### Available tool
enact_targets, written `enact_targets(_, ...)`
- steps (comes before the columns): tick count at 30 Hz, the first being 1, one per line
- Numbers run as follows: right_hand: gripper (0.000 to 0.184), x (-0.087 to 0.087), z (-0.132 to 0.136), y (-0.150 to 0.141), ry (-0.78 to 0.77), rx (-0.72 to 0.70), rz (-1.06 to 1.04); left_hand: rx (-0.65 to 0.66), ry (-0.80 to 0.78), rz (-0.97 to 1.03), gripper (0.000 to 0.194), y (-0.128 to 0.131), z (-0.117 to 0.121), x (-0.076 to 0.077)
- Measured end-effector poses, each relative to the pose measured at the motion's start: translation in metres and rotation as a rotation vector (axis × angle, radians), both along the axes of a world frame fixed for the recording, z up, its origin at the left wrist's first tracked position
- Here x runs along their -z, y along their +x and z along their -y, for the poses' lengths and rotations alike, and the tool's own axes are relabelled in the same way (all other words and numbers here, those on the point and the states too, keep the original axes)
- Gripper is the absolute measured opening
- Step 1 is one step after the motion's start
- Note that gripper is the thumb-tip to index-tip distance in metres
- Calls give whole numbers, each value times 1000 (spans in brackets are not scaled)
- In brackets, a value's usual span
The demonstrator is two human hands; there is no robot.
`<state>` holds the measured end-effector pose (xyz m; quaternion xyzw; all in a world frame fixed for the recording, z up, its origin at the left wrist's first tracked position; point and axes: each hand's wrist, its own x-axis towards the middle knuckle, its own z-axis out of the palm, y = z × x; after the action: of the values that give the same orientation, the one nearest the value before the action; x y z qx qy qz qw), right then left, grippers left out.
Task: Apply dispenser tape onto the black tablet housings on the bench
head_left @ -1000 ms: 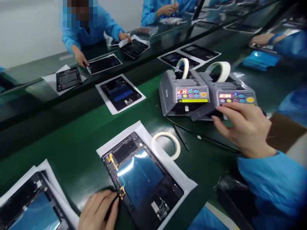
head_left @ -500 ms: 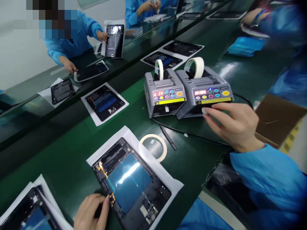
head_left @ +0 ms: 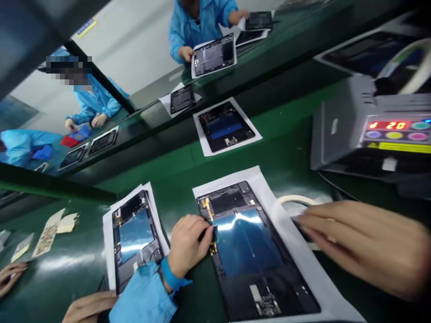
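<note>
An opened tablet (head_left: 249,251) with a blue shiny panel lies on a white sheet (head_left: 269,193) on the green belt. My left hand (head_left: 188,244) is curled at the tablet's left edge, beside a gold flex strip (head_left: 209,211), and pinches a small dark tool. My right hand (head_left: 363,242) hovers over the sheet's right side, fingers pointing left. It is blurred, so I cannot make out whether it holds anything. A ring of white tape (head_left: 296,199) lies just beyond its fingertips.
A grey tape dispenser (head_left: 353,130) with a red display stands at the right. A second opened tablet (head_left: 134,233) lies to the left and a third (head_left: 225,125) farther back. Other people's hands (head_left: 87,307) show at bottom left. Workers in blue sit across the belt.
My right hand has left the tape dispenser and come down over the tablet's right side. My left hand moved up along the tablet's left edge. The view swung closer and leftward.
</note>
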<state>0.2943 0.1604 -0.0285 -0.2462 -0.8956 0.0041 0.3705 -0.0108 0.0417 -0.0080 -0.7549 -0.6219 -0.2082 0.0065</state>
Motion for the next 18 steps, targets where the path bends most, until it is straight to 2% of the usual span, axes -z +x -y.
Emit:
enact_targets(1, 14, -5, -5, -23, 18, -118, 32, -5, 14, -11, 12, 1, -6, 1)
enact_targets(3, 19, -8, -14, -61, 42, -263, 86, -19, 10, -41, 11, 2, -15, 6)
enact_targets(6, 20, 5, -19, -91, 0, -310, 92, -27, -51, -59, 24, -1, -19, 15)
enact_targets(10, 13, 29, -16, -87, -183, -331, 43, -33, -104, -14, 28, -4, -14, 25)
enact_targets(15, 11, 36, -19, -71, -272, -367, 85, -20, -120, -32, 27, 0, -11, 29)
enact_targets(18, 17, 42, -19, -63, -314, -365, 129, -23, -113, -27, 27, 2, -11, 31)
